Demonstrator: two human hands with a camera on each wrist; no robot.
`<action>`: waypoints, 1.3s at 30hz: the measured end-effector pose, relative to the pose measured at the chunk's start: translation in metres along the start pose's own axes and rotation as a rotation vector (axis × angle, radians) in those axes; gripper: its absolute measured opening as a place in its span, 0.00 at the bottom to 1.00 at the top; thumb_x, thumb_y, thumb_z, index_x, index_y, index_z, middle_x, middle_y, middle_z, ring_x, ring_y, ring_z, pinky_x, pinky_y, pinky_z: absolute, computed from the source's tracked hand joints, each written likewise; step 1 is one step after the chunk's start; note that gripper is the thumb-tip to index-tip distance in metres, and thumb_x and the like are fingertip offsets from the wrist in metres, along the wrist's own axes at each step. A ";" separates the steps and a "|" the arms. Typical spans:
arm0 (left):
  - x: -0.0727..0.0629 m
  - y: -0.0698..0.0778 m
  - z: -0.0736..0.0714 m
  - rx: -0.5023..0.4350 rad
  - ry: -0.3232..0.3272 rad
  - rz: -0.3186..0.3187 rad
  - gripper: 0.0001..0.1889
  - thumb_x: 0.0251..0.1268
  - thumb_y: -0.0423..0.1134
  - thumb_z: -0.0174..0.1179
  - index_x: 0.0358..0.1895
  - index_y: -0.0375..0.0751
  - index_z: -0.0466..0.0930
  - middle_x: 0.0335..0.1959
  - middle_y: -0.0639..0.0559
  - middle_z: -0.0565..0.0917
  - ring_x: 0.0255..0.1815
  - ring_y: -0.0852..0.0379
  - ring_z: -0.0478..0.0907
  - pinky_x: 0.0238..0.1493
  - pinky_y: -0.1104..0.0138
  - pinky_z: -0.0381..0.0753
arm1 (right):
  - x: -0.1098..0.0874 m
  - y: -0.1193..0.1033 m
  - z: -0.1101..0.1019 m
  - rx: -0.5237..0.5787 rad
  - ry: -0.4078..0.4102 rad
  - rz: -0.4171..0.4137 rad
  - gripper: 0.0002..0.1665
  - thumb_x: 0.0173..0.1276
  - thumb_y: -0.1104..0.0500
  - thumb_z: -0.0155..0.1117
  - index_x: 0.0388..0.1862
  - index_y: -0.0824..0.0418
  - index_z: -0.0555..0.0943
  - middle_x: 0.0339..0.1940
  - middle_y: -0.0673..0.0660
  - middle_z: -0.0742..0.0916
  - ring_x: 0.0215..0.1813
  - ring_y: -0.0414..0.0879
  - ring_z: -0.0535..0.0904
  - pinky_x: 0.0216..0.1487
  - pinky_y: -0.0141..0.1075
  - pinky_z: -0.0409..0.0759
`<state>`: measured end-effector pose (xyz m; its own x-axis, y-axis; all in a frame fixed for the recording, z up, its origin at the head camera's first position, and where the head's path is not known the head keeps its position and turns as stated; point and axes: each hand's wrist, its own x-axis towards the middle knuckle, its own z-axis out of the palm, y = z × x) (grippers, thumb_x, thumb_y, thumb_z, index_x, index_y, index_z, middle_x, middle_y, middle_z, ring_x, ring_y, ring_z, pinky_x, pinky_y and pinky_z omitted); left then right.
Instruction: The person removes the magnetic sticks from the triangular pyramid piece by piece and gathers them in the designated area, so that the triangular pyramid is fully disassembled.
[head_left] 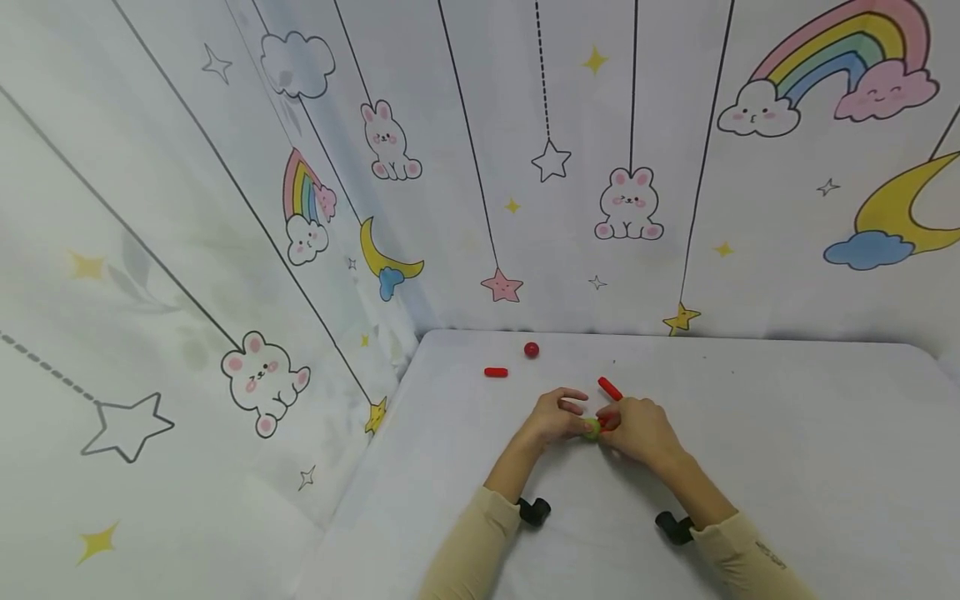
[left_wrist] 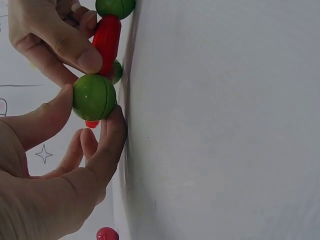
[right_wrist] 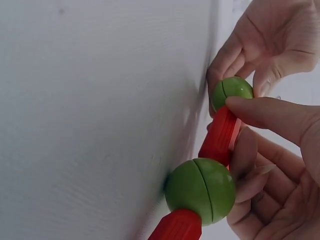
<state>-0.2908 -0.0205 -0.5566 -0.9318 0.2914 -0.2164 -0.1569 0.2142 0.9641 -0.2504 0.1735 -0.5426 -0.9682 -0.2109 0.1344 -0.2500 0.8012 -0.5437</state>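
My left hand (head_left: 557, 418) pinches a green ball (left_wrist: 94, 97) between thumb and fingers, low over the white table. A red ridged stick (right_wrist: 221, 135) meets this ball. My right hand (head_left: 637, 429) pinches that stick, its thumb reaching to the ball in the right wrist view. At the stick's other end sits a second green ball (right_wrist: 200, 191), with another red stick (right_wrist: 177, 226) running on from it. Behind the held stick, part of another green ball (left_wrist: 117, 72) shows in the left wrist view. Most of these pieces are hidden by my hands in the head view.
On the white table (head_left: 810, 433), a loose red stick (head_left: 496, 372) and a red ball (head_left: 532, 350) lie beyond my left hand. Another red stick (head_left: 610, 388) shows just beyond my right hand. A patterned curtain (head_left: 465, 167) hangs behind the table and along its left.
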 end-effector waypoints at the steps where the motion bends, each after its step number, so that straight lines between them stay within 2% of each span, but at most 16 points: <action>1: 0.000 0.000 0.000 -0.006 -0.002 -0.002 0.26 0.53 0.26 0.76 0.58 0.44 0.85 0.44 0.44 0.85 0.38 0.56 0.82 0.38 0.67 0.84 | 0.000 0.000 0.000 0.000 0.002 0.001 0.18 0.55 0.56 0.81 0.46 0.60 0.92 0.28 0.46 0.91 0.32 0.43 0.84 0.34 0.42 0.79; 10: 0.003 -0.001 -0.004 -0.081 -0.045 -0.018 0.27 0.54 0.23 0.75 0.60 0.39 0.84 0.45 0.43 0.84 0.37 0.56 0.83 0.41 0.65 0.87 | -0.002 -0.003 0.000 0.007 0.002 0.021 0.18 0.56 0.59 0.80 0.47 0.61 0.91 0.26 0.47 0.90 0.28 0.42 0.79 0.29 0.39 0.74; 14: 0.003 -0.002 -0.009 -0.095 -0.070 -0.030 0.28 0.56 0.25 0.75 0.62 0.38 0.82 0.47 0.42 0.85 0.38 0.57 0.84 0.43 0.65 0.87 | -0.003 -0.003 -0.001 -0.006 -0.001 0.019 0.18 0.56 0.60 0.80 0.46 0.61 0.92 0.27 0.47 0.89 0.29 0.42 0.79 0.30 0.40 0.75; 16: 0.002 -0.003 -0.013 -0.121 -0.054 -0.042 0.28 0.57 0.24 0.74 0.63 0.37 0.82 0.49 0.41 0.84 0.39 0.56 0.84 0.44 0.65 0.87 | -0.005 -0.001 -0.001 -0.021 -0.007 0.027 0.17 0.56 0.60 0.79 0.45 0.61 0.92 0.27 0.47 0.89 0.30 0.43 0.79 0.32 0.41 0.76; 18: 0.001 -0.004 -0.019 -0.138 -0.010 -0.041 0.28 0.56 0.23 0.73 0.62 0.35 0.82 0.49 0.40 0.83 0.39 0.55 0.84 0.44 0.64 0.87 | -0.007 0.002 -0.001 -0.031 -0.016 0.039 0.17 0.55 0.62 0.79 0.45 0.61 0.91 0.27 0.46 0.88 0.31 0.43 0.80 0.34 0.42 0.78; 21: 0.000 -0.004 -0.027 -0.155 0.067 -0.027 0.27 0.55 0.21 0.73 0.61 0.33 0.82 0.48 0.40 0.82 0.40 0.53 0.82 0.45 0.64 0.87 | -0.007 0.005 -0.003 -0.028 -0.020 0.045 0.17 0.54 0.63 0.78 0.45 0.62 0.91 0.26 0.46 0.88 0.30 0.42 0.80 0.33 0.42 0.79; 23: 0.001 -0.002 -0.031 -0.141 0.089 -0.009 0.27 0.54 0.22 0.74 0.60 0.33 0.82 0.47 0.41 0.82 0.40 0.52 0.82 0.45 0.64 0.87 | -0.007 0.006 -0.004 -0.015 -0.028 0.046 0.17 0.54 0.64 0.78 0.45 0.63 0.91 0.26 0.46 0.88 0.29 0.42 0.80 0.32 0.40 0.79; 25: 0.002 0.000 -0.032 -0.141 0.085 0.002 0.27 0.54 0.24 0.75 0.60 0.34 0.82 0.47 0.41 0.82 0.41 0.52 0.82 0.45 0.64 0.87 | -0.007 0.007 -0.005 -0.009 -0.042 0.045 0.16 0.55 0.65 0.78 0.45 0.62 0.91 0.26 0.46 0.87 0.27 0.41 0.80 0.30 0.38 0.79; 29: 0.006 0.006 -0.031 -0.163 0.060 0.016 0.28 0.55 0.26 0.76 0.62 0.32 0.81 0.53 0.36 0.82 0.43 0.53 0.84 0.46 0.64 0.87 | -0.007 0.008 -0.005 -0.021 -0.067 0.064 0.13 0.57 0.64 0.78 0.42 0.59 0.92 0.27 0.46 0.87 0.28 0.41 0.79 0.28 0.36 0.78; 33: 0.009 0.008 -0.030 -0.212 0.054 0.022 0.30 0.57 0.24 0.74 0.65 0.28 0.78 0.58 0.31 0.80 0.43 0.54 0.83 0.48 0.65 0.87 | -0.009 0.007 -0.004 -0.047 -0.049 0.063 0.11 0.56 0.64 0.79 0.40 0.57 0.92 0.30 0.47 0.89 0.33 0.44 0.82 0.34 0.42 0.82; 39: 0.012 0.009 -0.030 -0.267 0.058 0.013 0.27 0.58 0.23 0.72 0.63 0.28 0.79 0.59 0.30 0.80 0.41 0.55 0.84 0.48 0.65 0.87 | -0.010 0.007 -0.004 -0.085 -0.023 0.012 0.11 0.56 0.65 0.81 0.38 0.56 0.92 0.33 0.48 0.88 0.37 0.44 0.82 0.43 0.48 0.83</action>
<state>-0.3129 -0.0428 -0.5456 -0.9504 0.2366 -0.2018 -0.2182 -0.0449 0.9749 -0.2430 0.1838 -0.5443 -0.9710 -0.2129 0.1090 -0.2390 0.8484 -0.4724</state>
